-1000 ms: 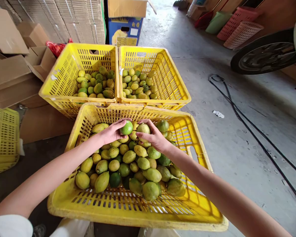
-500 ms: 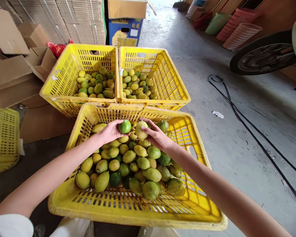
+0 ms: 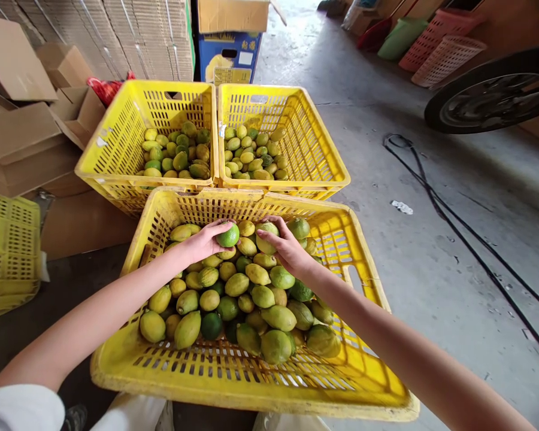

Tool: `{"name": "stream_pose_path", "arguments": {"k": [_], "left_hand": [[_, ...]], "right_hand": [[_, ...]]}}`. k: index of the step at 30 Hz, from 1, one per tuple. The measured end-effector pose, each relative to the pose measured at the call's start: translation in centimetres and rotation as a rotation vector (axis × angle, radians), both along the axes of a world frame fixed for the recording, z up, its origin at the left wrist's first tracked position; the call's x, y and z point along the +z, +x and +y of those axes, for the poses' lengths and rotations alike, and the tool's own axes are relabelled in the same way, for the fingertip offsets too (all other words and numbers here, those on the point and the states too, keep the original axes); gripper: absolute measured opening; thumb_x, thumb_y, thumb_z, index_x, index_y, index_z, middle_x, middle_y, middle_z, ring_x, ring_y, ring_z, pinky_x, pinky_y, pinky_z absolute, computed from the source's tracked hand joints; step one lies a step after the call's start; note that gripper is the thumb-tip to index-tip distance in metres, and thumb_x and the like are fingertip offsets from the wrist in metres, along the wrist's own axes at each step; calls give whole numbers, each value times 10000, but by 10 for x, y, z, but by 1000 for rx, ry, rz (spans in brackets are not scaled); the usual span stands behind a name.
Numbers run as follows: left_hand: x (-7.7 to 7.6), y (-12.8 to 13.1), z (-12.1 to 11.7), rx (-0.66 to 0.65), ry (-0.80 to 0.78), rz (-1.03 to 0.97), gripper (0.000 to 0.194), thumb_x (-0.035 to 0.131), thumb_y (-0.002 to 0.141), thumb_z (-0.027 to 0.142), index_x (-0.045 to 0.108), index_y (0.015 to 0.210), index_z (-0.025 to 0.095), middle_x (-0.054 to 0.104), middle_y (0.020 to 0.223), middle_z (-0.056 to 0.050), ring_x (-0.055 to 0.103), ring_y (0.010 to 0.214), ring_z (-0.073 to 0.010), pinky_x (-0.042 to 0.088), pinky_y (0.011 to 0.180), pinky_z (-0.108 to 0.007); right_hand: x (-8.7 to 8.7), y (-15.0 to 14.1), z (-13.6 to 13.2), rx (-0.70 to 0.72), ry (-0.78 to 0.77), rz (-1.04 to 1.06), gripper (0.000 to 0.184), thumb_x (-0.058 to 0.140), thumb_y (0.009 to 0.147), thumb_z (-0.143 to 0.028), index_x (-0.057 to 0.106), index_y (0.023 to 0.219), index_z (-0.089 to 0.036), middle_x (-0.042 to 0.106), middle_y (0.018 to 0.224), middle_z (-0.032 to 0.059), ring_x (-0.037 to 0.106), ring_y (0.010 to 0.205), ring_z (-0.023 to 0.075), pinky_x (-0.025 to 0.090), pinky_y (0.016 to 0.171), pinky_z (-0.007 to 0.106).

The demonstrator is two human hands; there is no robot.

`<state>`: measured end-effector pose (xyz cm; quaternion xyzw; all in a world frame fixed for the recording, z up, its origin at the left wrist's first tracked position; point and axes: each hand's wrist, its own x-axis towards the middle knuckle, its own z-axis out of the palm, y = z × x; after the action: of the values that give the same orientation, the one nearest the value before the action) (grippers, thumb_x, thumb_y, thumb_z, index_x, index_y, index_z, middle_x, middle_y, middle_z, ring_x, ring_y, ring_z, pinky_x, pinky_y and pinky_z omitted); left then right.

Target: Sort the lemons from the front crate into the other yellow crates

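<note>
My left hand (image 3: pixel 212 239) is closed around a bright green lemon (image 3: pixel 228 235) above the far part of the near yellow crate (image 3: pixel 251 392). Just to its right, my right hand (image 3: pixel 287 245) has its thumb and fingers around a paler yellow-green lemon (image 3: pixel 266 237). A gap separates the two held fruits. Below the hands, the crate holds a heap of loose lemons (image 3: pixel 237 285), from yellow to dark green. The undersides of both held fruits are partly hidden by fingers.
Behind stand two more yellow crates, the left one (image 3: pixel 101 143) and the right one (image 3: pixel 327 158), each with lemons. Cardboard boxes (image 3: pixel 18 131) pile up at left, beside a yellow-green crate (image 3: pixel 9 251). A black cable (image 3: pixel 462 227) and a wheel (image 3: pixel 489 96) are at right.
My right hand has moved slightly right and lower with its lemon, widening the gap to the green one. My left thumb now lies over the top of the green lemon.
</note>
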<state>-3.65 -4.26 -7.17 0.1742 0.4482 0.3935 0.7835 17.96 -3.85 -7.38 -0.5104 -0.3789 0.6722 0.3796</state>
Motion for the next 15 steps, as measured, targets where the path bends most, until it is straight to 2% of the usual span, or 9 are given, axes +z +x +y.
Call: {"name": "stream_pose_path", "arguments": {"k": [4, 9, 12, 15], "left_hand": [[3, 0, 1, 49, -46, -10, 97, 591, 957, 158, 679, 991, 136, 717, 883, -65, 724, 741, -183, 623, 666, -305], [8, 1, 2, 103, -136, -102, 251, 436, 994, 193, 645, 1107, 112, 754, 916, -130, 772, 851, -254, 655, 798, -404], [7, 0, 1, 48, -108, -99, 241, 477, 983, 198, 650, 1126, 110, 768, 978, -166, 773, 888, -271, 642, 776, -388], [4, 0, 1, 8, -32, -13, 147, 573, 968, 216, 670, 1045, 137, 758, 967, -141, 743, 774, -231, 601, 649, -320]], "right_hand": [[1, 0, 4, -20, -106, 123, 499, 894, 620, -422, 573, 978, -291, 627, 903, -51, 599, 779, 155, 522, 596, 244], [6, 3, 6, 22, -116, 218, 438, 876, 632, -344, 620, 982, -284, 694, 912, -28, 663, 834, 189, 566, 692, 290], [7, 2, 4, 31, -85, 198, 423, 888, 660, -388, 656, 994, -270, 715, 898, -7, 677, 810, 200, 560, 703, 309], [9, -2, 0, 12, -62, 190, 421, 893, 648, -382, 651, 975, -273, 699, 863, -22, 661, 779, 188, 543, 688, 293]]}}
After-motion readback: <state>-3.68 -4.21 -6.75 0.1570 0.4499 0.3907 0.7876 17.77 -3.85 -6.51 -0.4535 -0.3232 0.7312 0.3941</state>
